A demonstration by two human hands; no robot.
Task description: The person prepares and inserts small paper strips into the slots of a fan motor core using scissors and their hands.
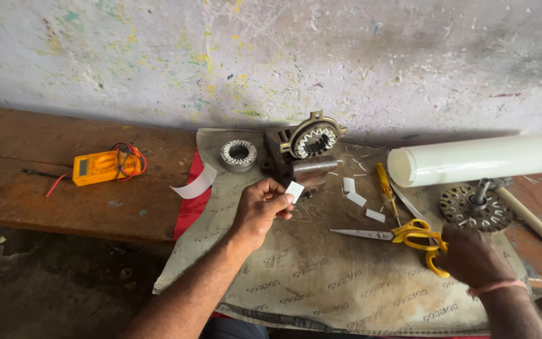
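Soft, even daylight is seen across the whole frame, nothing harsh. The wall (346, 56) is lit brightest, almost washed out toward the upper right. A mild sheen is picked up on the white roll (478, 160) at the right, but no real glare. Shadows are kept faint and short, with a darker band cast under the roll. The lower left of the frame, below the bench (51, 207), is left quite dim. Focus is held well in the middle; slight wide-angle bending and softness are noticed toward the edges.

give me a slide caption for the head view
Left hand pinches small white paper slip; right hand grips yellow-handled scissors.
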